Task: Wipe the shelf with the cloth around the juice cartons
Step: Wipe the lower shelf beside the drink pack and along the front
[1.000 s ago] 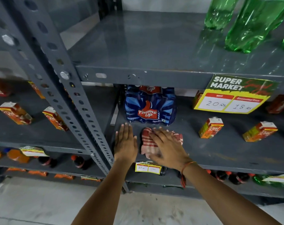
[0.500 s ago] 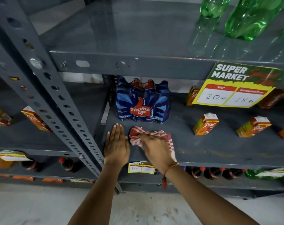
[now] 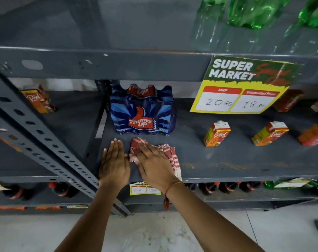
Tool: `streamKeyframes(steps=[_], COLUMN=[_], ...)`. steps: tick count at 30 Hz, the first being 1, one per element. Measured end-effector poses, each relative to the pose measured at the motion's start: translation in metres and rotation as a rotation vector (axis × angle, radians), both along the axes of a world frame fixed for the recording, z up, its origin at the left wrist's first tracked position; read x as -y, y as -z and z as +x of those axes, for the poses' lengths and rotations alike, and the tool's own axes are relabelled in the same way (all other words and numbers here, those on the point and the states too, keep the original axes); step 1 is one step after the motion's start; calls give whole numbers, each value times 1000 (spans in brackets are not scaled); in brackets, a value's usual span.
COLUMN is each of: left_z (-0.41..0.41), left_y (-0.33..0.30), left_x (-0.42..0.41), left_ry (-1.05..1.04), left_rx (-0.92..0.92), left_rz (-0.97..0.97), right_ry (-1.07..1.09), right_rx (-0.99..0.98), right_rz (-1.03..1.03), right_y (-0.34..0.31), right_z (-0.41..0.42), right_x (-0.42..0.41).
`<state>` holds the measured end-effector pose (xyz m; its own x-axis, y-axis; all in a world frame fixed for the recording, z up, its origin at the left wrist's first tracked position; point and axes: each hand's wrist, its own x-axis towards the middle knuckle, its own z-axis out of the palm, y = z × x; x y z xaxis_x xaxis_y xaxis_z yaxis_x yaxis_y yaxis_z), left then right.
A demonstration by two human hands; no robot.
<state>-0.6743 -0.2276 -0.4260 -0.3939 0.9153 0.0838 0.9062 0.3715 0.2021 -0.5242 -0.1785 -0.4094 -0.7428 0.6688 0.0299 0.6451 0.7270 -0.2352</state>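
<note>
your right hand (image 3: pixel 152 164) flat on the cloth (image 3: pixel 170 153) | left hand (image 3: pixel 114 164) open, empty | shelf (image 3: pixel 227 160) front-left corner | juice cartons (image 3: pixel 217 134) area unwiped, likely

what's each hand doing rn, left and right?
Left hand: open, flat on the shelf, holding nothing.
Right hand: open, palm pressing the red-and-white cloth onto the shelf, not gripping it.
</note>
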Motion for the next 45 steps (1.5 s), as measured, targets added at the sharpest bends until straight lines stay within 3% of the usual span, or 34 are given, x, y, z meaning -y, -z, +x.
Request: streamKeyframes(steps=[14, 23, 33, 39, 42, 45], left_z=[2, 8, 95, 102, 103, 103], left_y=[-5, -5, 0, -2, -1, 1], left_x=[0, -5, -34, -34, -35, -35], left_ry=[-22, 0, 172, 170, 168, 166], left_rx=[-5, -59, -33, -45, -49, -66], left_rz=[-48, -128, -23, 3, 7, 3], right_ry=[546, 220, 434, 620, 484, 286], right_rx=[-19, -15, 116, 142, 32, 40], right_rz=[-65, -108, 47, -21, 0, 93], right_y=[-22, -6, 2, -9, -28, -21], right_z=[124, 91, 170, 241, 244, 219], right_x=[-5, 15, -2, -25, -27, -17])
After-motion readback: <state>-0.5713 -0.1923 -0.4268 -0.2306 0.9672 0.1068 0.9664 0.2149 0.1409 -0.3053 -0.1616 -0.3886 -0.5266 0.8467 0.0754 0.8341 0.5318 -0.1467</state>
